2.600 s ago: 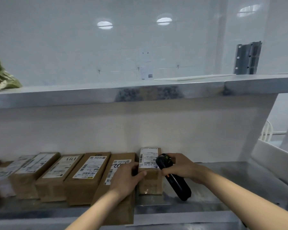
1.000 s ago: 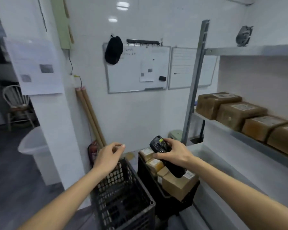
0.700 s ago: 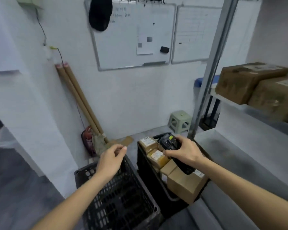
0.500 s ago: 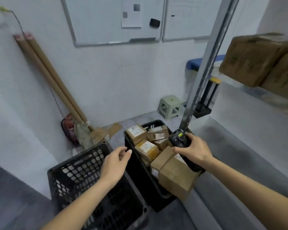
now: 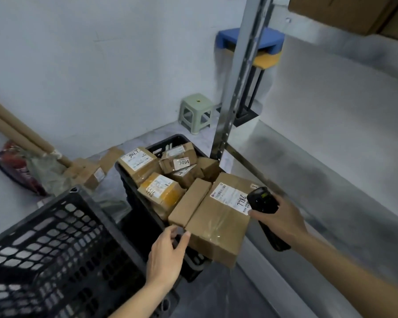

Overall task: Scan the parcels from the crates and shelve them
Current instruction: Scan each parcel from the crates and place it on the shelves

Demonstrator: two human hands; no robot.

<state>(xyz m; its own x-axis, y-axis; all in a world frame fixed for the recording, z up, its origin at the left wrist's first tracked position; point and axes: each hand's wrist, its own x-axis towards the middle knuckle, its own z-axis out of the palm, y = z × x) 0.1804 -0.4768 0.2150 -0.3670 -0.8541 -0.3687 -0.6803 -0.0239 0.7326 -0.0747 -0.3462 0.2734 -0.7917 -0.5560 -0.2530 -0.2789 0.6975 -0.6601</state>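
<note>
A black crate [image 5: 133, 180] on the floor holds several brown parcels with white labels. The largest parcel [image 5: 218, 223] lies on the crate's near right corner, its label facing up. A slim plain parcel [image 5: 190, 206] leans against its left side. My left hand [image 5: 168, 253] reaches toward the near edge of these two, fingers loosely spread, almost touching the large parcel's corner. My right hand [image 5: 283, 219] grips a black handheld scanner [image 5: 262, 200], its head over the label's right end.
A second black crate [image 5: 55, 246] stands at the near left. A steel shelf upright [image 5: 241, 76] rises behind the parcels, the low grey shelf [image 5: 331, 180] to its right. Cartons [image 5: 354, 12] sit on the upper shelf. A green stool [image 5: 195, 112] and cardboard tubes [image 5: 21, 136] stand by the wall.
I turned from the shelf to the crates and looked down. My left hand moved right, from over the empty-looking crate to the large parcel. My right hand with the scanner dropped to the label.
</note>
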